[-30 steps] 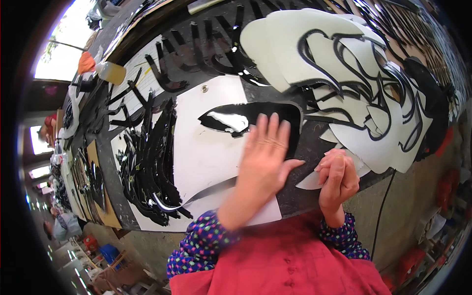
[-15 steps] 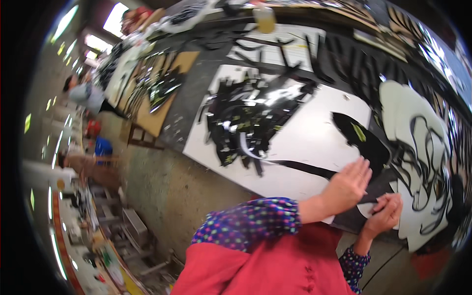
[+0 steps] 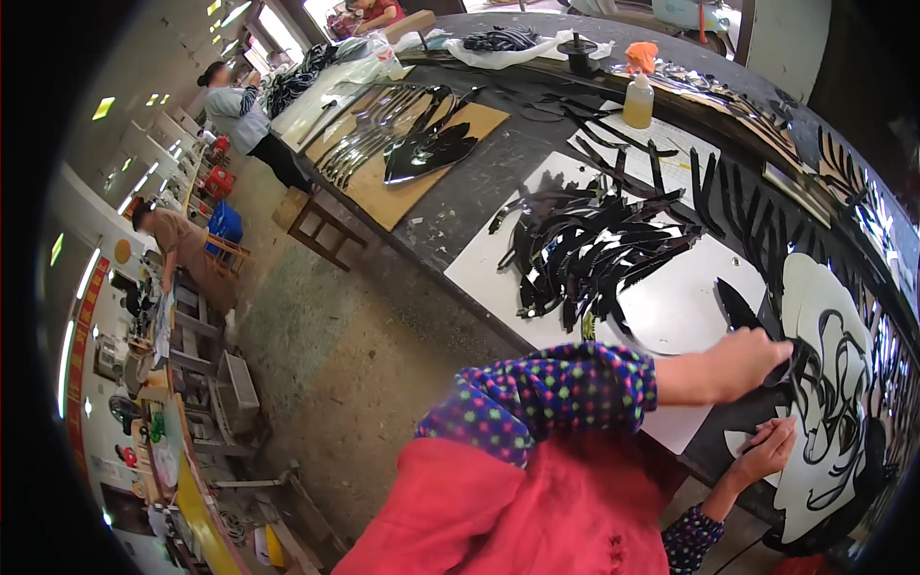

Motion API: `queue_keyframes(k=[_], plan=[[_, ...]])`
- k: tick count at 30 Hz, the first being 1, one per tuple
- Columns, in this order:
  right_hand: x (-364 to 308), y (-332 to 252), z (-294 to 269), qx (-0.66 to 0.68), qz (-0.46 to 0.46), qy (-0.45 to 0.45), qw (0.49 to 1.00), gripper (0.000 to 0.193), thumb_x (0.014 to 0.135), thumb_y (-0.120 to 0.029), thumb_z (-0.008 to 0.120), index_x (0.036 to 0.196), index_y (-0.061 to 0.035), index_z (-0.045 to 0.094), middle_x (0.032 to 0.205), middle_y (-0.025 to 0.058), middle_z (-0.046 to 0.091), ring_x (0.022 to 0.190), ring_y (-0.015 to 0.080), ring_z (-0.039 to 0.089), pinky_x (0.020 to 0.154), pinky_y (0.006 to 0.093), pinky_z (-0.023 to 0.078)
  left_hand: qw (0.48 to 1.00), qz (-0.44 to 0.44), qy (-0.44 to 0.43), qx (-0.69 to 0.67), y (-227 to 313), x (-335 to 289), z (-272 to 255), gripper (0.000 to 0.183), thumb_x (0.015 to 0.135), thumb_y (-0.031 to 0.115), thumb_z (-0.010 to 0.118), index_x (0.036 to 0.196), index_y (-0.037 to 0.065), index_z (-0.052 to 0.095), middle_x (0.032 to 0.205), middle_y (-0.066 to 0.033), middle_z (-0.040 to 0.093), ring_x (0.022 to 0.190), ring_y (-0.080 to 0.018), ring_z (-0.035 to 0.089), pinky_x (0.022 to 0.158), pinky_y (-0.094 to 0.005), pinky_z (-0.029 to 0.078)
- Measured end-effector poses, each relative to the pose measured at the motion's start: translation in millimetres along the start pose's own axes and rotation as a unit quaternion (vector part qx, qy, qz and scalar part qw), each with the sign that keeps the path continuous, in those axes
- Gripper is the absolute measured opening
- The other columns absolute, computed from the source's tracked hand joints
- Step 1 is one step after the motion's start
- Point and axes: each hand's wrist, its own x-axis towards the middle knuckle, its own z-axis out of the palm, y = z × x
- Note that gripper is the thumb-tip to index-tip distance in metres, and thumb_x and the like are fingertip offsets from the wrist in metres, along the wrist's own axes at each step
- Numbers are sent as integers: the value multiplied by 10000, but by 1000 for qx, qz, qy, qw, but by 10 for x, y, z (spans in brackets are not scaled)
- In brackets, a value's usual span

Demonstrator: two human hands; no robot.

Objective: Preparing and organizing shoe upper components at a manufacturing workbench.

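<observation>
My left hand (image 3: 743, 367) is closed beside the pale sheets, with dark material at its fingertips; what it grips is hidden. Closer to my body, my right hand (image 3: 767, 450) has its fingers drawn together next to a white pointed piece (image 3: 735, 442); anything inside it cannot be made out. A black leaf-shaped piece (image 3: 737, 305) lies just beyond my left hand, partly covered by it. Left of that, a heap of shiny black curved strips (image 3: 585, 244) spreads over a white board (image 3: 671, 311). Loose black strips (image 3: 832, 345) curl across the pale sheets (image 3: 807, 280) at the right.
A dark bench (image 3: 436, 235) carries a brown board (image 3: 391, 203) with glossy black pieces. Farther back stand a bottle of yellowish liquid (image 3: 637, 103) and an orange cloth (image 3: 641, 56). A wooden stool (image 3: 326, 230) is at the bench's left edge. Two people (image 3: 244, 120) stand at left.
My left hand has gone from lying flat to closed and shifted right. The long strip with a pale tail left of it is no longer visible there. The view has swung.
</observation>
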Motion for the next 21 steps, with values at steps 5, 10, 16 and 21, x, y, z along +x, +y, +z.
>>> queue_keyframes(k=[5,10,16,21], plan=[[48,95,230,-111,11,-60,992,206,1051,-177,550,1128,-2,627,875,61,640,758,146,601,735,300,509,996,45,-67,43,-181,-33,-243,357,917,173,655,1225,2,596,1036,-165,677,1023,-338,675,823,-448,549],[570,131,504,-331,-59,-98,937,317,969,-190,645,1224,-2,627,1101,170,688,844,272,660,790,382,527,997,36,-7,74,-305,-134,252,561,907,292,698,1331,-41,543,1327,-232,593,1291,-390,542,1084,-448,432],[934,150,678,-392,-95,-183,896,338,871,-170,740,1138,12,641,971,187,618,894,321,605,804,427,482,979,76,31,188,-507,-204,727,509,901,250,688,1312,-37,595,1360,-204,605,1330,-365,535,1093,-401,453],[1112,85,795,-386,-69,-171,904,339,757,-143,841,901,15,578,890,164,580,861,332,565,782,421,466,975,96,70,187,-587,-240,789,475,915,223,670,1303,-43,604,1363,-209,601,1329,-371,536,1109,-405,445]])
